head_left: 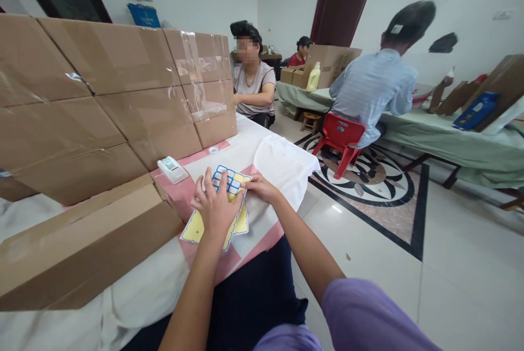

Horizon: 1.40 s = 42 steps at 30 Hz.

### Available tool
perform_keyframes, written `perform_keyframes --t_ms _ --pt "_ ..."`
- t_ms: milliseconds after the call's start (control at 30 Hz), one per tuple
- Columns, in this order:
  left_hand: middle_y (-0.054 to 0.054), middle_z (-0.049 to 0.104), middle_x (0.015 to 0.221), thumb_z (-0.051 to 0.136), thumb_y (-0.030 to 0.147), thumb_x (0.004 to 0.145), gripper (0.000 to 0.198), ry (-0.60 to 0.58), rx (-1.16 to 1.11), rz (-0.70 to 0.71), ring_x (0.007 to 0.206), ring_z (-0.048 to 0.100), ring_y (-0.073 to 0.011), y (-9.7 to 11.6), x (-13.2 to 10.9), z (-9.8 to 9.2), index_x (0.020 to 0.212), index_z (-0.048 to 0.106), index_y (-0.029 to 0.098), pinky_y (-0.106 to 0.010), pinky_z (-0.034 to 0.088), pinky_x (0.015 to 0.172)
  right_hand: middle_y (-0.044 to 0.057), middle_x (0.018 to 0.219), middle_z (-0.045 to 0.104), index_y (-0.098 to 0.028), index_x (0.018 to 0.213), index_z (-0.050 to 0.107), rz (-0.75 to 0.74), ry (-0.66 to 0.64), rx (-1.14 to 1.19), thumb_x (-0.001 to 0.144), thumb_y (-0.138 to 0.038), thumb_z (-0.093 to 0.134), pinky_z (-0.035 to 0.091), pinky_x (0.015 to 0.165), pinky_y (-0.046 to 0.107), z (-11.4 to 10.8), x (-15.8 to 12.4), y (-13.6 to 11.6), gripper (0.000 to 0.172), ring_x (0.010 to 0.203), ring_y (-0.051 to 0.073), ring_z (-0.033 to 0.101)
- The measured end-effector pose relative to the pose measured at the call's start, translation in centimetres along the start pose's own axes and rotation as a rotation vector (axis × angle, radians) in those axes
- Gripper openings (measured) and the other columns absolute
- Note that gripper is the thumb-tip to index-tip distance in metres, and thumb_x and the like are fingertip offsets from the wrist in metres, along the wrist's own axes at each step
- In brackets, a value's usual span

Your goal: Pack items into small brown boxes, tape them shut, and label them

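Yellow sheets of blue-edged white labels [227,180] lie stacked on the pink and white tablecloth [282,165]. My left hand [214,204] rests on the sheets, fingers spread and bent, pressing them down. My right hand [260,186] touches the right edge of the top sheet with its fingertips pinched together there. What lies under the fingers is hidden.
Taped cardboard boxes [110,94] are stacked along the left, with one long box [82,247] lying in front. A small white device [172,169] sits by the boxes. Other people sit behind; one is on a red chair [339,141] at a green-covered table [450,138].
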<state>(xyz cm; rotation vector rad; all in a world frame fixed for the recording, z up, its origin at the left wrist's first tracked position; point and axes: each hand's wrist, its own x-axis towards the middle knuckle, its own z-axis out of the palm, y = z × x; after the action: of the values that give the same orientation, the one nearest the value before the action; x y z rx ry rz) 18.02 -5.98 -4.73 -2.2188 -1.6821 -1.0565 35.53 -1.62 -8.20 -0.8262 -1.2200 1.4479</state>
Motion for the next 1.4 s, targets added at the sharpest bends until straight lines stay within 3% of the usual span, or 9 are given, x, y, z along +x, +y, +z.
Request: perform_keyframes --t_ms 200,467,733,900,1033,1133,1200,1300,1400 --pt "-0.010 0.035 0.166 0.049 0.043 0.098 0.042 0.004 -0.001 0.083 0.153 0.022 -0.0394 1.1 0.2 -0.4 0.133 0.064 0.025 -0.069 0.022 0.113 0.002 0.066 0.070 -0.013 0.073 0.078 -0.003 -0.006 -0.032 0.065 -0.039 0.085 0.045 0.069 0.028 0.0 -0.2 -0.1 0.028 0.063 0.014 0.058" --pt "-0.008 0.039 0.164 0.043 0.031 0.101 0.038 -0.011 -0.059 0.073 0.153 0.025 -0.0376 1.5 -0.1 -0.2 0.129 0.068 0.026 -0.068 0.021 0.115 0.000 0.069 0.070 -0.016 0.071 0.075 -0.031 -0.009 -0.093 0.068 -0.040 0.079 0.045 0.068 0.027 0.3 -0.2 -0.2 0.025 0.063 0.013 0.057" --pt "-0.006 0.055 0.153 0.047 0.034 0.102 0.031 0.187 -0.147 -0.039 0.143 0.039 -0.0359 -0.5 0.7 0.3 0.108 0.076 0.026 -0.060 0.027 0.115 0.003 0.071 0.069 -0.018 0.073 0.070 -0.034 0.051 -0.271 0.077 -0.055 0.072 0.049 0.067 0.029 0.5 0.0 0.4 0.037 0.068 0.018 0.061" --pt "-0.009 0.064 0.140 0.054 0.037 0.098 0.025 0.256 -0.262 -0.098 0.135 0.047 -0.0357 -2.4 1.4 -1.1 0.090 0.073 0.023 -0.059 0.029 0.113 0.005 0.084 0.070 -0.019 0.080 0.068 -0.081 0.233 -0.494 0.086 -0.046 0.061 0.051 0.078 0.033 0.9 0.2 -0.3 0.029 0.088 0.023 0.064" --pt "-0.010 0.071 0.112 0.053 0.035 0.097 0.025 0.205 -0.481 -0.045 0.110 0.061 -0.0276 -3.4 1.2 -2.8 0.085 0.070 0.022 -0.047 0.042 0.103 0.012 0.101 0.066 -0.017 0.086 0.067 -0.140 0.471 -0.692 0.078 -0.025 0.068 0.042 0.100 0.045 0.7 0.8 -2.1 0.011 0.115 0.032 0.053" --pt "-0.005 0.072 0.090 0.053 0.036 0.097 0.024 0.169 -0.510 0.004 0.092 0.063 -0.0230 -3.7 0.8 -4.4 0.085 0.069 0.023 -0.039 0.047 0.090 0.016 0.120 0.060 -0.015 0.110 0.068 -0.238 0.579 -0.789 0.075 -0.016 0.069 0.038 0.104 0.048 1.6 0.6 -3.6 0.036 0.122 0.033 0.047" --pt "-0.004 0.072 0.088 0.056 0.036 0.097 0.022 0.167 -0.513 0.003 0.091 0.063 -0.0226 -3.9 0.5 -5.4 0.085 0.069 0.023 -0.038 0.047 0.088 0.014 0.116 0.061 -0.016 0.119 0.068 -0.361 0.462 -0.801 0.080 -0.020 0.068 0.044 0.093 0.041 3.4 -0.2 -4.3 0.039 0.106 0.027 0.055" --pt "-0.003 0.073 0.090 0.057 0.038 0.097 0.022 0.159 -0.530 -0.016 0.094 0.063 -0.0216 -4.1 0.0 -6.3 0.087 0.070 0.024 -0.035 0.049 0.087 0.006 0.100 0.066 -0.021 0.112 0.072 -0.519 0.143 -0.677 0.087 -0.028 0.068 0.046 0.072 0.032 7.3 -1.9 -4.8 0.026 0.080 0.018 0.058" --pt "-0.003 0.073 0.091 0.056 0.040 0.098 0.023 0.155 -0.536 -0.032 0.094 0.063 -0.0206 -4.5 -0.3 -7.1 0.089 0.071 0.024 -0.033 0.051 0.084 0.003 0.087 0.066 -0.022 0.093 0.073 -0.621 0.105 -0.550 0.090 -0.028 0.067 0.041 0.065 0.029 11.2 -2.9 -4.7 0.009 0.074 0.015 0.057"
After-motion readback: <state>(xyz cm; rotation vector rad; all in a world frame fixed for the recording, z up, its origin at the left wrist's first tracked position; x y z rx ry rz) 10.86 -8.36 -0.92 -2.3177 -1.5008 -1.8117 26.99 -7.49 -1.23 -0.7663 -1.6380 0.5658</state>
